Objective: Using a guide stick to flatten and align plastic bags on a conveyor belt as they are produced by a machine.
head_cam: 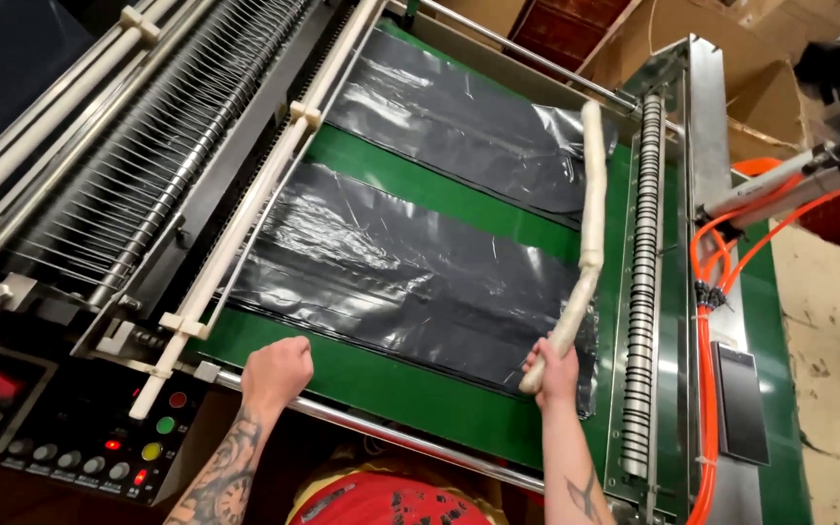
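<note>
My right hand (556, 371) grips the near end of a long cream padded stick (590, 224) that lies across the right ends of two stacks of black plastic bags. The near stack (391, 272) and the far stack (459, 122) rest flat on the machine's green belt (420, 190). My left hand (277, 371) is a closed fist with nothing in it, resting at the belt's near edge by the chrome rail (391, 437), close to the near stack's left corner.
A control panel with coloured buttons (148, 452) sits at lower left. Rollers and thin wires (148, 146) fill the machine's left side. A ribbed roller (642, 292) runs along the right, with orange hoses (707, 389) and cardboard boxes (760, 97) beyond.
</note>
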